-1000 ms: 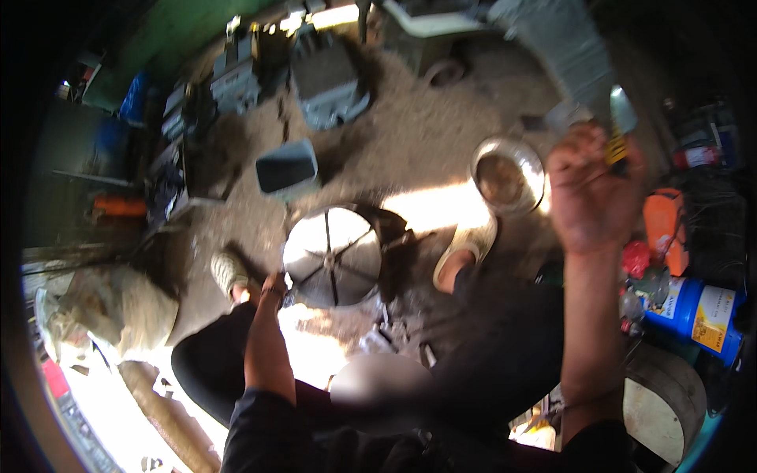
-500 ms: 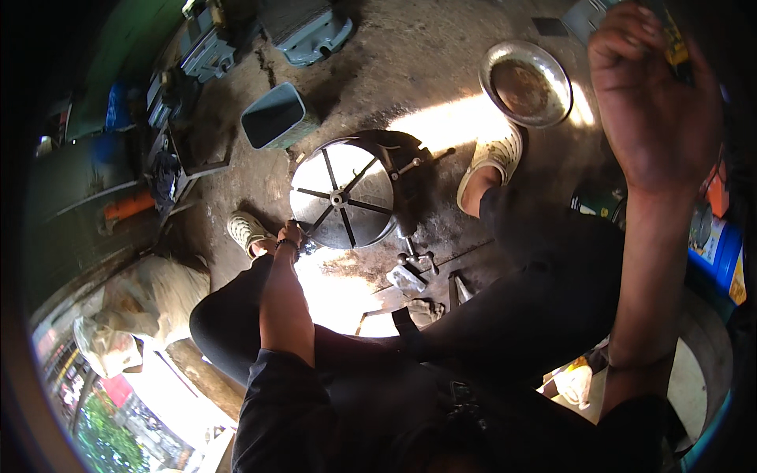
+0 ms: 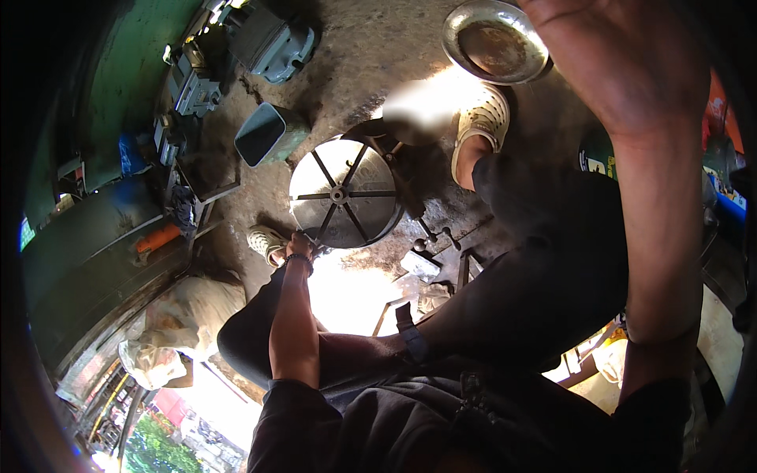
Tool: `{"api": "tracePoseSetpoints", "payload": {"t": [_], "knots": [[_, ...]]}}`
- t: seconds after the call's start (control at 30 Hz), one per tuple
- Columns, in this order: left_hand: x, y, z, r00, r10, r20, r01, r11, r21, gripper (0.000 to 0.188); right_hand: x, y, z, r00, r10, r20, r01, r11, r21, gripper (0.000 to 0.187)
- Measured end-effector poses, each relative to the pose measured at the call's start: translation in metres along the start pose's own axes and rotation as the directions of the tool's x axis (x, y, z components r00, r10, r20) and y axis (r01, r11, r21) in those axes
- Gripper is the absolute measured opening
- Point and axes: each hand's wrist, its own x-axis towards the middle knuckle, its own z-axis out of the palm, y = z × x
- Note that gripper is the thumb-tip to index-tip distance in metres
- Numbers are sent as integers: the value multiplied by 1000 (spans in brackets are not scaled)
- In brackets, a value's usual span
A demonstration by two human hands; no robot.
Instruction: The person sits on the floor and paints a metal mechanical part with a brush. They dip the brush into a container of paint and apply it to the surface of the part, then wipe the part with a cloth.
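Observation:
A round metal rotary table (image 3: 371, 175) with dark radial slots and a hub in its middle stands on the floor between my feet. My left hand (image 3: 300, 244), a dark bead bracelet at its wrist, is at the table's near left edge. Its fingers are curled closed there; what they grip is too dark and small to make out. On the right, my right hand (image 3: 623, 59) is raised close to the camera with the palm showing. Its fingers run out past the upper edge, hidden from sight. A crank handle (image 3: 430, 234) sticks out from the table's right side.
A shallow metal basin (image 3: 460, 35) lies beyond my right shoe (image 3: 481, 118). A grey-green square bin (image 3: 293, 135) stands left of the table, with grey machine castings (image 3: 284, 59) behind it. Near the crank lies a pale block (image 3: 420, 266). An orange cylinder (image 3: 158, 238) is at far left.
The whole view has shifted and turned a little. My right hand has come higher and nearer, its fingers leaving the picture. My left hand stays by the rotary table's edge.

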Motion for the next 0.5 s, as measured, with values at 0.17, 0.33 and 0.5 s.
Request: {"api": "tracePoseSetpoints", "payload": {"t": [0.17,0.33,0.5], "knots": [[-48,18,1,883,349,315,-468,598,650,44,-13,-1,7,995,-93,25,94,995,-18,30],[-154,71,40,881,318,350,-473,619,627,58,-24,4,20,981,-189,50,192,979,-63,31],[-221,127,74,826,472,308,-400,106,910,51,-37,11,57,968,-236,-86,230,971,-69,26]]}}
